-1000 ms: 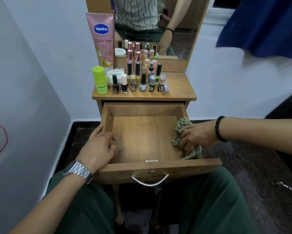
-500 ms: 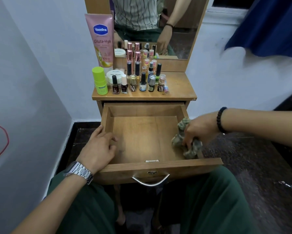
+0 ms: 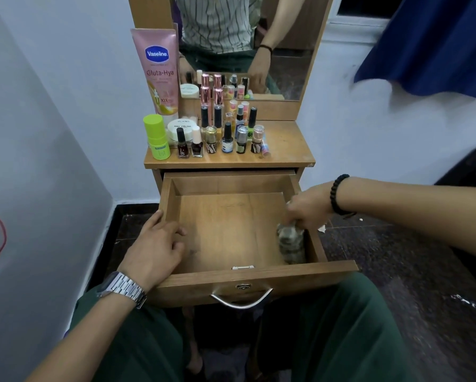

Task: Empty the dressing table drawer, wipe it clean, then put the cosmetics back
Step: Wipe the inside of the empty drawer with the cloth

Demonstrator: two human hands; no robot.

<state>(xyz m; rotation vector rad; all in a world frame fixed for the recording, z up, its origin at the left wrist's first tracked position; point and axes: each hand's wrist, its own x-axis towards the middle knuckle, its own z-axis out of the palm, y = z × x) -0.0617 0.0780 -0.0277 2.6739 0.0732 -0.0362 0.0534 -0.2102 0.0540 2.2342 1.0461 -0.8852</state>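
Your right hand (image 3: 309, 206) is gripping a bunched cloth (image 3: 290, 244), pressing it into the open drawer's (image 3: 231, 230) right front corner. Your left hand (image 3: 157, 248) is resting with relaxed fingers on the drawer's left wall. The cosmetics (image 3: 220, 136) are standing on the dressing table top (image 3: 286, 150).

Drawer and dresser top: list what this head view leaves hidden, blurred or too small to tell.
- Cloth: motion-blurred in the head view, so its pattern is unclear.
- Right hand: its fingertips are hidden by the hand itself and the cloth.
- Drawer: the floor under the cloth and the left hand is covered.
- Nail polish bottles: labels too small to read; the back row is partly hidden by the front row.
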